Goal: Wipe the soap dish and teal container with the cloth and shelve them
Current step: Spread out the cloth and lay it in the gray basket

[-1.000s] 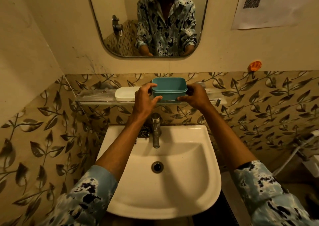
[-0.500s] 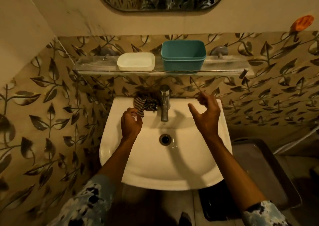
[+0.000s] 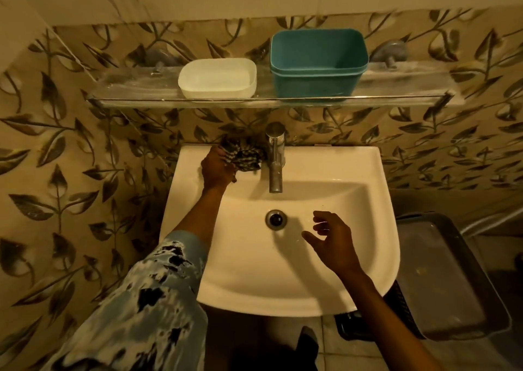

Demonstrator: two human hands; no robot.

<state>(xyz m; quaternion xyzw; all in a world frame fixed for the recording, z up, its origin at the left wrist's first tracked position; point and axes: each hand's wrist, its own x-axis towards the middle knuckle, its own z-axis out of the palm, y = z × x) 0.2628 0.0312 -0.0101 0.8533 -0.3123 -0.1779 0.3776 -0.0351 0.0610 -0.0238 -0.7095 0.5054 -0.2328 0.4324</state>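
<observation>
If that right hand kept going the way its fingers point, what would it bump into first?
Likely the drain in the sink bowl: the open right hand points up-left at it. If it hovers higher than it seems, the tap beyond comes first.

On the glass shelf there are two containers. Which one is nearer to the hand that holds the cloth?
The white soap dish, on the left, almost above the left hand gripping the cloth. The taller teal container stands further right.

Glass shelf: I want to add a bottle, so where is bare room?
The glass shelf is bare left of the soap dish and right of the teal container. The middle is crowded: only a narrow gap separates them.
</observation>
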